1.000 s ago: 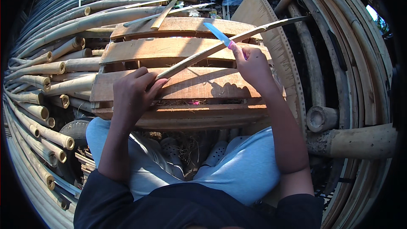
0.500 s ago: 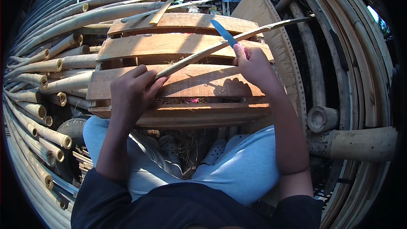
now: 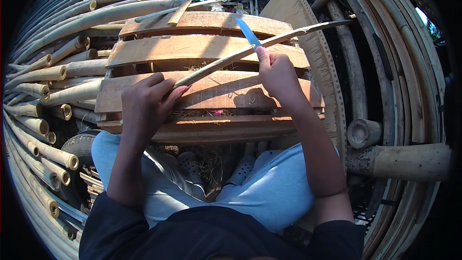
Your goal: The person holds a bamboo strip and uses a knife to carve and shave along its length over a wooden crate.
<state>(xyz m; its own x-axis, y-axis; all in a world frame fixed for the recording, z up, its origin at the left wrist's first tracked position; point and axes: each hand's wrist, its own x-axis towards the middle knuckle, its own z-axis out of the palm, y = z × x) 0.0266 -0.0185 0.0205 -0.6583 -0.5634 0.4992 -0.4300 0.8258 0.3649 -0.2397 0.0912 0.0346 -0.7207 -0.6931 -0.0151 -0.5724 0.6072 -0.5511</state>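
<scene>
Over the slatted wooden surface [image 3: 202, 47], a stick [image 3: 225, 62] is gripped near left by the closed left hand [image 3: 148, 97]; farther right, a knife [image 3: 248, 33], clasped in the curled right hand [image 3: 278, 73], is set closer to the left hand than a moment ago, shortening the stretch between.

No readable text, label, brand, number or sign on any surface in view.

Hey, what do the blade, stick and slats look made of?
Blade: probably metal, smooth, judging by its even bluish sheen. Stick: bamboo or wood, apparently unvarnished, from its knot and dull surface. Slats: wood, seemingly bare, with pale brown, streaky faces.
</scene>
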